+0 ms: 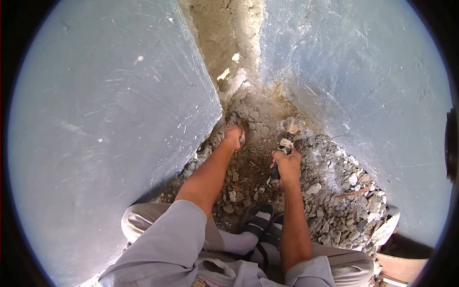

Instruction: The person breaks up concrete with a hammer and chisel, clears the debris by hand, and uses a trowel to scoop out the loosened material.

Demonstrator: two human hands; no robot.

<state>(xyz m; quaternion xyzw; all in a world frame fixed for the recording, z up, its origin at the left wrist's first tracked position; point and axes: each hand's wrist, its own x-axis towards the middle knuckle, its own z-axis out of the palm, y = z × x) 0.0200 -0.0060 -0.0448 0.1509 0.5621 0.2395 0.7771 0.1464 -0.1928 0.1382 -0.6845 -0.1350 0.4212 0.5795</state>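
My left hand point(234, 136) is closed, low over the dirt between the two grey panels. Something greyish and short shows at its edges, but its kind is hard to make out. My right hand point(288, 165) grips the dark handle of a hammer point(290, 126), whose dusty head points away from me. The hammer is above the rubble, to the right of my left hand. Cracked, dry earth point(258, 122) lies just beyond both hands.
Large grey panels stand on the left point(114, 105) and right point(363, 76), leaving a narrow earthen gap point(220, 28). Broken rubble point(334, 205) covers the ground at right. My sandalled feet point(258, 220) are close below. A brownish container point(401, 265) sits at lower right.
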